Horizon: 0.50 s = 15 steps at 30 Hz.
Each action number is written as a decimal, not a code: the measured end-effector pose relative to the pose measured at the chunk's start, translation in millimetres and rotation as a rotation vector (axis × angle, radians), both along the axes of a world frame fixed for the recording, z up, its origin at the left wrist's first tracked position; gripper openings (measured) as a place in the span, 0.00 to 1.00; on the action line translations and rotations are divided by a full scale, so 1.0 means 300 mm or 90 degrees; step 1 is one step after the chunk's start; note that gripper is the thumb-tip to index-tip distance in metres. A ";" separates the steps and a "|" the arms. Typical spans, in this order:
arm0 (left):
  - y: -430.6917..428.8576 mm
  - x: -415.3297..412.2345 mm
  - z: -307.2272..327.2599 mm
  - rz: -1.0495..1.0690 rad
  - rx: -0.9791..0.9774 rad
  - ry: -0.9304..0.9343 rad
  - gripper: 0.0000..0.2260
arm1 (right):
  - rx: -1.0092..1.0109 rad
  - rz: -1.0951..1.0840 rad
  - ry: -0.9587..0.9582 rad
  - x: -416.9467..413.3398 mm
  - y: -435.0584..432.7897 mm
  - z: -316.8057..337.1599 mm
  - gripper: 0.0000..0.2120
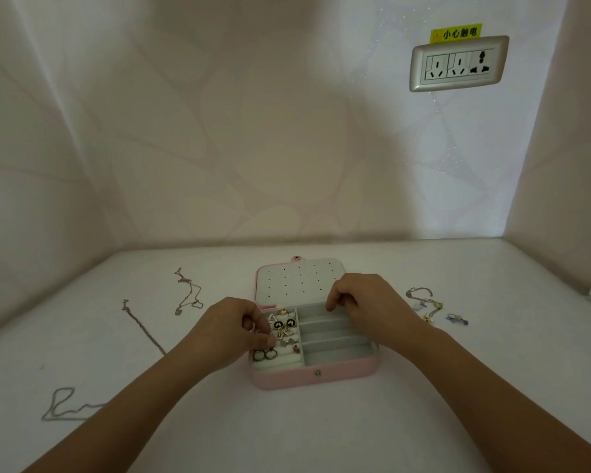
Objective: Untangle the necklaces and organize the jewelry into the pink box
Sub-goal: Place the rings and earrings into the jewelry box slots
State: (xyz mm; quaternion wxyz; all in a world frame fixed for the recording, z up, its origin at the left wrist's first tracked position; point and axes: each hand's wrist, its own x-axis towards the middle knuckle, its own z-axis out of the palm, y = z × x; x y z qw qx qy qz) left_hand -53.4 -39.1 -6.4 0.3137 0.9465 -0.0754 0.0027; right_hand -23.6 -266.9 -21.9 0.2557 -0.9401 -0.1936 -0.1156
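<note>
The pink box point(316, 377) lay open at the middle of the bench point(440, 404), with its lid point(297, 278) flat behind it. The left hand point(232, 331) was curled over the earrings point(284, 324) in the left section, and the right hand point(365, 302) was curled above the farthest right compartment. I could not tell whether either hand held anything. Three necklaces point(188, 291) lay well apart to the left, and a bracelet point(423, 297) lay to the right.

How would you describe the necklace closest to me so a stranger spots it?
Start at the open pink box, then look left, where three chains lie. It is the looped chain nearest the viewer, beside the left forearm; the straight chain and the bunched chain lie farther back.
</note>
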 end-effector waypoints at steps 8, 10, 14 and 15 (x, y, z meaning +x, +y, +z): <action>-0.013 0.007 0.003 -0.008 -0.001 -0.019 0.07 | 0.014 0.007 -0.006 -0.008 -0.003 0.021 0.17; -0.034 0.011 0.013 -0.026 -0.032 -0.045 0.06 | 0.029 -0.023 -0.006 -0.009 -0.031 0.049 0.17; -0.116 0.024 0.050 -0.096 -0.049 -0.087 0.03 | 0.027 -0.211 0.039 0.006 -0.205 0.104 0.18; -0.143 0.031 0.059 -0.122 -0.043 -0.090 0.03 | 0.014 -0.263 0.061 0.009 -0.257 0.111 0.16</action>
